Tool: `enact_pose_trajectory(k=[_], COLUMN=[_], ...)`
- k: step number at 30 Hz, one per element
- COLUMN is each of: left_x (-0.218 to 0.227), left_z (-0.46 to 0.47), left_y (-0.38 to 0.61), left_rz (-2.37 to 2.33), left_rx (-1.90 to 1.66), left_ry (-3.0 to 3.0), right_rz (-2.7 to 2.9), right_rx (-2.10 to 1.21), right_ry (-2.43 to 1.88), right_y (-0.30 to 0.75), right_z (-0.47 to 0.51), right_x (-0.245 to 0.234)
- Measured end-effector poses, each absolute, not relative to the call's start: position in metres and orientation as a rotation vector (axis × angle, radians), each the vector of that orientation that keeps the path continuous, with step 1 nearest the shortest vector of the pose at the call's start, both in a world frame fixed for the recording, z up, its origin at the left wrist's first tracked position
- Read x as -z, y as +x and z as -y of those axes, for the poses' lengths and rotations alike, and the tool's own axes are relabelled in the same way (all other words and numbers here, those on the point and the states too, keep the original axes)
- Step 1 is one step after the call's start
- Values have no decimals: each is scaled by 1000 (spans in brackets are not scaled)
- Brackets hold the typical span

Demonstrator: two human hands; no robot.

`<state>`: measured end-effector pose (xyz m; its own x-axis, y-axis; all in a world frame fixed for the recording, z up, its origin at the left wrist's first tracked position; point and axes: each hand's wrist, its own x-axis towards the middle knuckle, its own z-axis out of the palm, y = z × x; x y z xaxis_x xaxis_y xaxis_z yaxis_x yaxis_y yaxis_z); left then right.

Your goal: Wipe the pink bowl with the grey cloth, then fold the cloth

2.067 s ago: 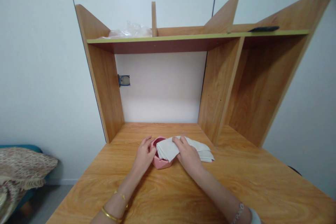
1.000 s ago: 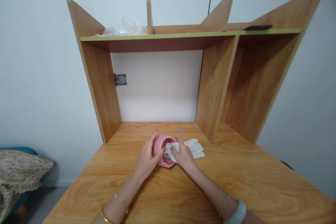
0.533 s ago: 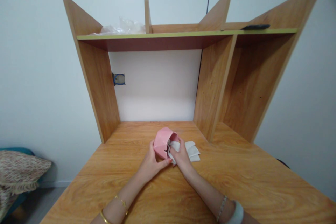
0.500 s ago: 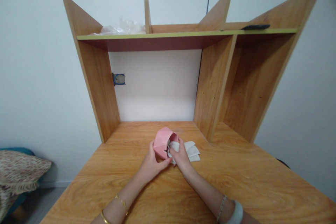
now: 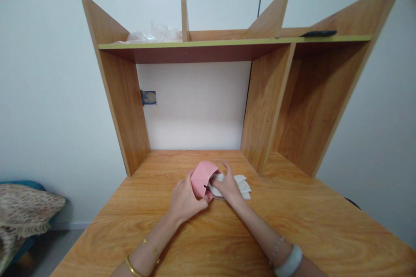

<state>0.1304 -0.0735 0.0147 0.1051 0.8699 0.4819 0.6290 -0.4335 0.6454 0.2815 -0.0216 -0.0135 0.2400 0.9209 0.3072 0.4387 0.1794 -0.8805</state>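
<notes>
At far left, beyond the bench (image 5: 208, 238), we see one patterned throw (image 5: 30, 201). One bag (image 5: 156, 33), clear plastic, lies at the left end of the shelf (image 5: 227, 44); below it one box (image 5: 149, 97) is set in the wall.

We count two hands. The left hand (image 5: 186, 197), with two bands (image 5: 132, 266) on its wrist, is curled round one pink pot (image 5: 202, 177), clasping it between thumb and fingers. The pot is tilted, its mouth to the right, near the middle of the bench and closer to the far edge than the near one. One white cloth (image 5: 243, 185) runs from the mouth rightward onto the bench. The right hand (image 5: 227, 187), two bands on its wrist too, has one digit raised; its other fingertips go into the mouth, and we cannot tell how they close. One dark, flat thing (image 5: 318, 33) lies on the shelf's right part.

Two seconds ago, the pot's mouth faced up and the cloth was draped across it; now we find the cloth partly inside.
</notes>
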Motion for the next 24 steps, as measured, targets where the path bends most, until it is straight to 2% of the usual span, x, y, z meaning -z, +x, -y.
enact_pose_trajectory(k=[8, 15, 24], left_x=[-17, -21, -23], left_z=[73, 72, 70], left_y=[122, 115, 111], left_rz=[-1580, -1681, -1534], left_rx=[-1114, -1109, -1168], left_ry=[2187, 2263, 2119], right_rz=[1649, 1724, 1523], right_rx=[-336, -485, -467], right_ry=[-1745, -1397, -1328], right_y=[286, 277, 273], right_z=[42, 47, 43], right_x=[-3, 5, 10])
